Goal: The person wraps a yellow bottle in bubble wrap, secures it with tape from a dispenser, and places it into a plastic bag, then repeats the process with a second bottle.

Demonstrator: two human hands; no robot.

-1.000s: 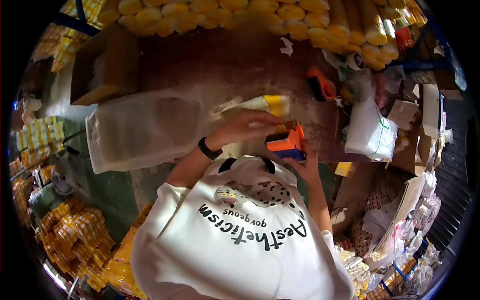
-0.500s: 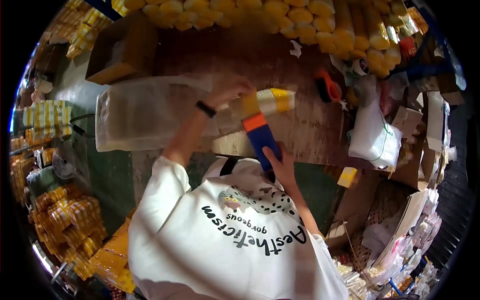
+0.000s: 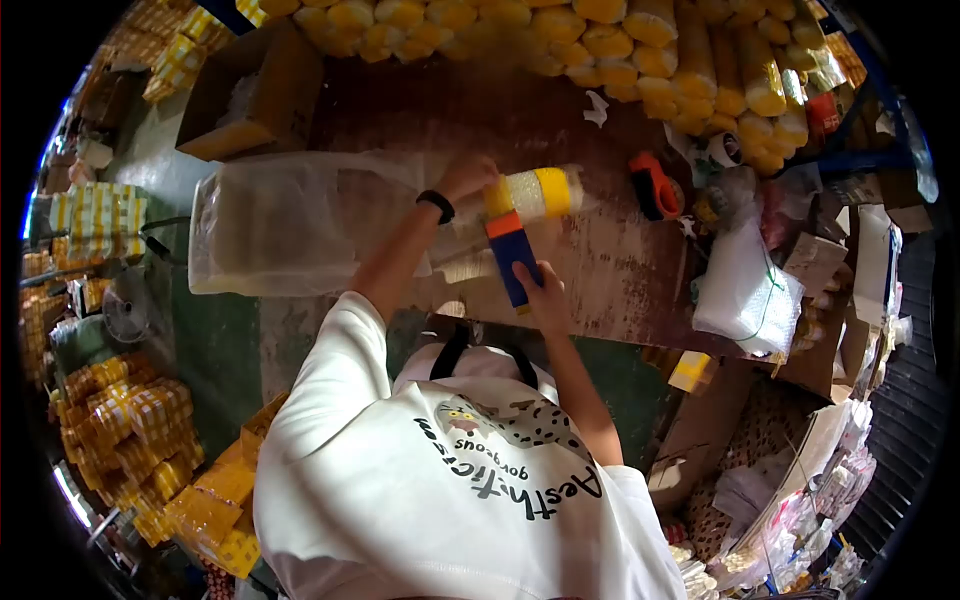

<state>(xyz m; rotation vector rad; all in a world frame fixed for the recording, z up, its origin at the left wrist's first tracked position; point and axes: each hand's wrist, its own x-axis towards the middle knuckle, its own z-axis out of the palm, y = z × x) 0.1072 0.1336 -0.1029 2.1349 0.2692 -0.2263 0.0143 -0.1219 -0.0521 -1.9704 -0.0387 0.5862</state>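
My left hand (image 3: 468, 178), with a black band at the wrist, is closed at the left end of a bubble-wrapped roll (image 3: 522, 194). Yellow tape circles the roll near its right end, and another yellow strip shows at its left end. In my right hand (image 3: 541, 290) is a blue tape dispenser (image 3: 512, 262) with an orange end. That orange end meets the near left side of the roll, by the yellow strip. Left of the roll, a large clear plastic sheet (image 3: 300, 225) lies across the table, partly under my left forearm.
An orange and black tape dispenser (image 3: 656, 187) lies on the table (image 3: 620, 260) to the right. Beyond it sits a bubble-wrapped bundle (image 3: 748, 295). Yellow-ended rolls (image 3: 550, 30) are stacked along the back. An open cardboard box (image 3: 255, 95) stands at the back left.
My right hand and the blue dispenser have moved up and slightly left in view. The roll has shifted slightly left, and the yellow strip beside the dispenser now sits closer to it.
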